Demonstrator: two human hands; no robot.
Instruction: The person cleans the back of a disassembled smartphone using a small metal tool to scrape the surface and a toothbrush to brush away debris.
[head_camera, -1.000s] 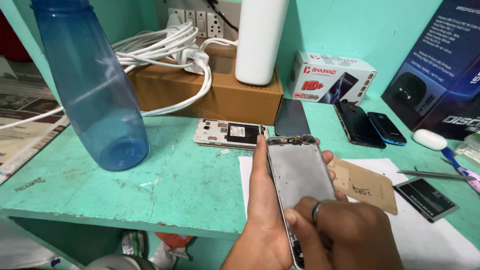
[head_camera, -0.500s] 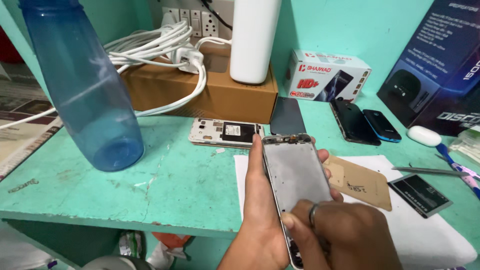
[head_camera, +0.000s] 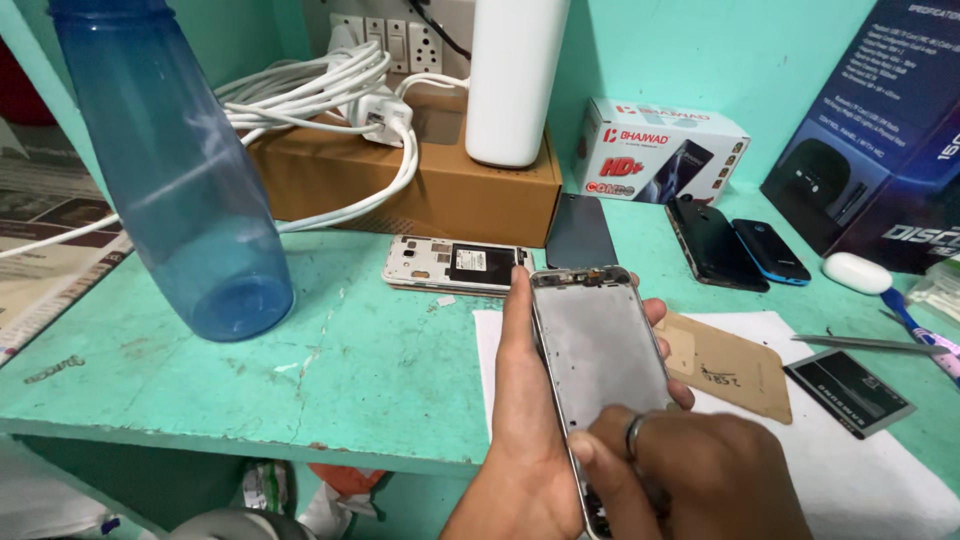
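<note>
My left hand (head_camera: 525, 420) holds an opened phone frame (head_camera: 600, 350) with a bare grey metal inner plate, thumb along its left edge and fingertips showing at its right edge. My right hand (head_camera: 690, 475), with a ring on one finger, is closed over the frame's lower end; whether it holds a tool is hidden. Behind the frame on the green table (head_camera: 330, 370) lies another opened white phone (head_camera: 455, 265) with its battery showing. A brown paper piece (head_camera: 725, 365) lies just right of my hands on a white sheet (head_camera: 870, 480).
A tall blue plastic bottle (head_camera: 190, 180) stands at left. A cardboard box (head_camera: 440, 180) carries white cables (head_camera: 320, 95) and a white cylinder (head_camera: 510, 80). Right side: a dark panel (head_camera: 580, 232), two dark phones (head_camera: 740, 245), a loose battery (head_camera: 850, 392), tweezers (head_camera: 870, 343), product boxes (head_camera: 665, 150), a white earbud case (head_camera: 857, 272).
My hands and the phone frame stay almost in place; the view has shifted slightly. My right hand stays pressed on the frame's lower end.
</note>
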